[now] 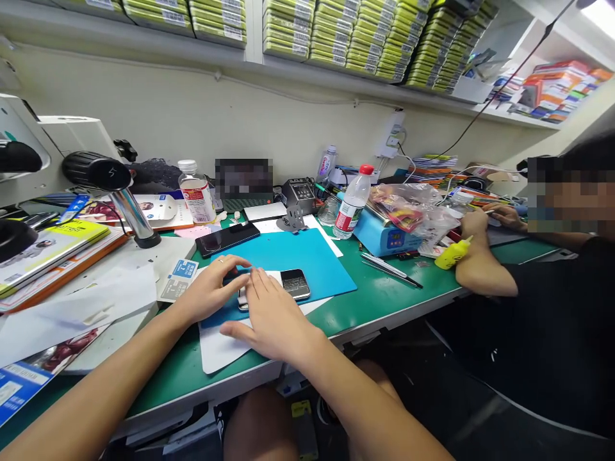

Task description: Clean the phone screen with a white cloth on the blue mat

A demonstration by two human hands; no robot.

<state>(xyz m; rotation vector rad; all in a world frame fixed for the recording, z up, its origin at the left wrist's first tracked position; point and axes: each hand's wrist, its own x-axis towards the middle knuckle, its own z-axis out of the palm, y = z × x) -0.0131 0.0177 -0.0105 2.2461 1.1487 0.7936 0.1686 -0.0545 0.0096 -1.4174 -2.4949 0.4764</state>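
A smartphone (296, 286) with a dark, reflective screen lies on the blue mat (312, 256). My right hand (273, 310) rests flat over its left and middle part, fingers stretched and thumb out to the side. Some thin white material (277, 276) shows beside those fingers on the phone; I cannot tell whether it is paper, cloth or film. My left hand (214, 288), with a ring on one finger, is at the phone's left end, fingers bent and thumb apart. Its fingertips meet those of my right hand. A white sheet (221, 349) lies partly beneath the mat.
Behind the mat are a dark phone (228, 239), a red-capped bottle (354, 203) and a blue device (387, 234). Tweezers (391, 269) lie to the right. A microscope stand (137, 214) and magazines (52, 256) crowd the left. Another person (542, 307) sits at right.
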